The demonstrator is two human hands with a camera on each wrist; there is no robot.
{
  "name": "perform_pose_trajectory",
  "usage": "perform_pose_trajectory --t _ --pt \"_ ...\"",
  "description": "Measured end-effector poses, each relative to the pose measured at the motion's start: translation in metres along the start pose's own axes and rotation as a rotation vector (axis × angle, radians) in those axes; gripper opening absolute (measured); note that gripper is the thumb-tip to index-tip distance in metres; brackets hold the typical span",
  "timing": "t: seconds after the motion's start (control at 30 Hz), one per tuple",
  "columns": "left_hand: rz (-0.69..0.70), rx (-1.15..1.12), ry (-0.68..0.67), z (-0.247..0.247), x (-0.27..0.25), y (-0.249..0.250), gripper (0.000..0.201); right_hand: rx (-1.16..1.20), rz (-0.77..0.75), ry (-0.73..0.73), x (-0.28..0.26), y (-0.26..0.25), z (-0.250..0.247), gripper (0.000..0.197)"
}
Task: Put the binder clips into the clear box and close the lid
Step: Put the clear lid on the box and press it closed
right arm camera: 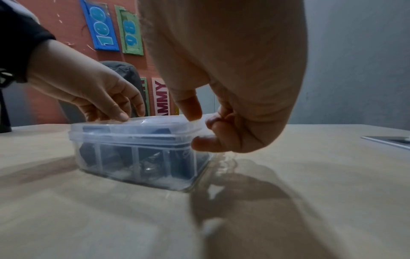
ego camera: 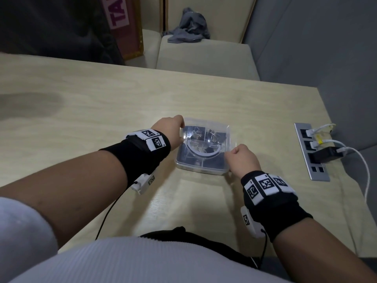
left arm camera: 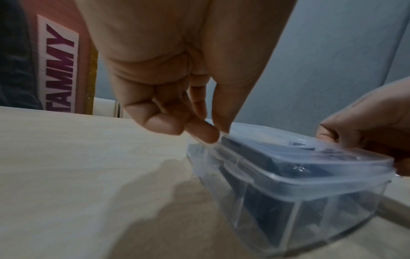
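Note:
A clear plastic box (ego camera: 201,169) stands on the pale wood table (ego camera: 102,111), with black binder clips (ego camera: 194,135) showing inside through its walls. A clear lid (ego camera: 207,127) lies over the box, a little askew. My left hand (ego camera: 173,127) pinches the lid's far left corner between thumb and forefinger (left arm camera: 206,133). My right hand (ego camera: 240,158) pinches the lid's near right corner, forefinger (right arm camera: 190,112) on top and thumb under the rim. In the right wrist view the lid (right arm camera: 137,125) covers the box (right arm camera: 115,157). Whether it is snapped down I cannot tell.
A metal socket panel (ego camera: 312,158) with a black adapter and white cables (ego camera: 365,170) is set into the table at the right edge. Beyond the table's far edge is a beige bench with a grey cloth (ego camera: 187,27). A lettered board (ego camera: 122,23) leans at the far left.

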State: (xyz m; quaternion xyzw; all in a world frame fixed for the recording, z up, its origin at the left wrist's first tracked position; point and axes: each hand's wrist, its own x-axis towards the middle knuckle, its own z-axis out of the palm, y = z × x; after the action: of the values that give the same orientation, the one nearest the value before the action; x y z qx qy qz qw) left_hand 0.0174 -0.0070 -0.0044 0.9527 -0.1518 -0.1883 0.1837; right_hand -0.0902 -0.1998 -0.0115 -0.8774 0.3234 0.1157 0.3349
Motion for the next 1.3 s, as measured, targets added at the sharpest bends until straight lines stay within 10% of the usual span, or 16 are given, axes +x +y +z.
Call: perform_pose_trajectory --t 0.17,0.33,0.43,0.9,1.3 --pt "-0.017 0.038 0.015 0.001 -0.002 0.0 0.046 -0.014 -0.015 0.073 0.005 0.004 0.002 0.011" --pt "-0.13 0.047 -0.063 -0.007 -0.001 0.002 0.056 0.156 0.071 0.046 0.015 0.008 -0.001 0.055" --pt "-0.155 0.072 -0.164 -0.009 0.003 0.005 0.024 0.087 0.054 0.004 0.018 0.005 -0.004 0.05" --pt "-0.083 0.312 -0.157 -0.01 0.007 0.019 0.043 -0.145 -0.077 0.112 0.016 -0.006 -0.006 0.014" --pt "-0.072 0.164 -0.038 -0.002 -0.009 0.007 0.027 -0.131 -0.062 0.056 0.007 -0.002 -0.008 0.029"
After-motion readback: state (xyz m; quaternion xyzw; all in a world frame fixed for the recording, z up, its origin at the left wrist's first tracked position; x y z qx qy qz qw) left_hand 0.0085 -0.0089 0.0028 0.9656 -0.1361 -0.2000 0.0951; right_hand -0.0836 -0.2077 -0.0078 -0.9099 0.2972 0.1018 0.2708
